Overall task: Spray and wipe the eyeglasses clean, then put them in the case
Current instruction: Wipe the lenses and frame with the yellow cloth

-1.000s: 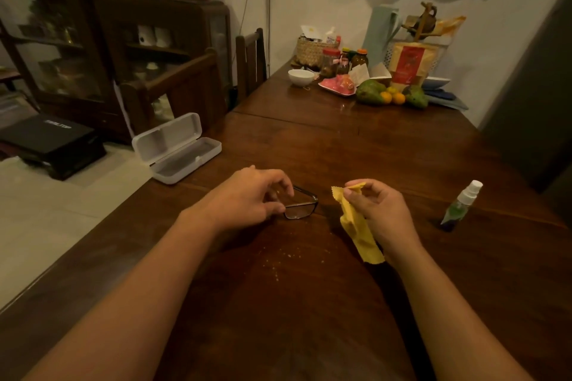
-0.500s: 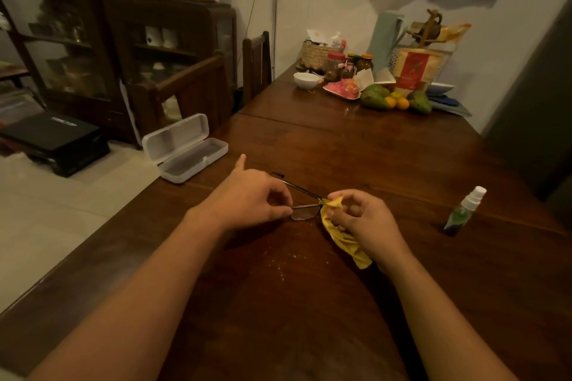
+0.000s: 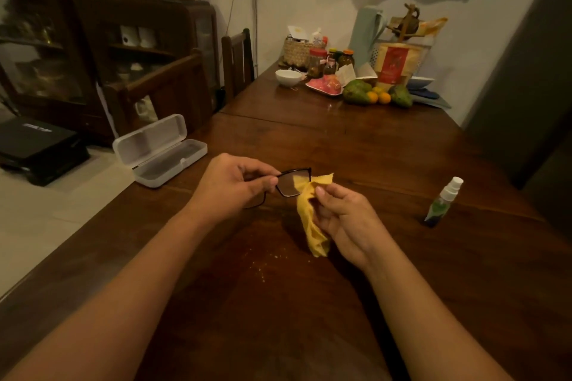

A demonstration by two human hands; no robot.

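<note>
Dark-framed eyeglasses [image 3: 289, 184] are held above the brown wooden table [image 3: 387, 158] by my left hand [image 3: 232, 185], which pinches the frame near one lens. My right hand [image 3: 343, 219] grips a yellow cloth [image 3: 309, 219], whose upper end is pressed against the lens from behind. A white eyeglass case [image 3: 161, 153] lies with its lid up at the table's left edge. A small spray bottle [image 3: 444, 202] with a white nozzle stands upright to the right of my hands.
The far end of the table holds a white bowl [image 3: 288, 77], jars, a woven basket [image 3: 298, 51], fruit [image 3: 359, 93] and bags. Wooden chairs [image 3: 173, 86] stand along the left side. Crumbs lie on the wood near my forearms.
My left hand has lifted the eyeglasses off the table and turned a lens upright. My right hand has brought the yellow cloth onto that lens.
</note>
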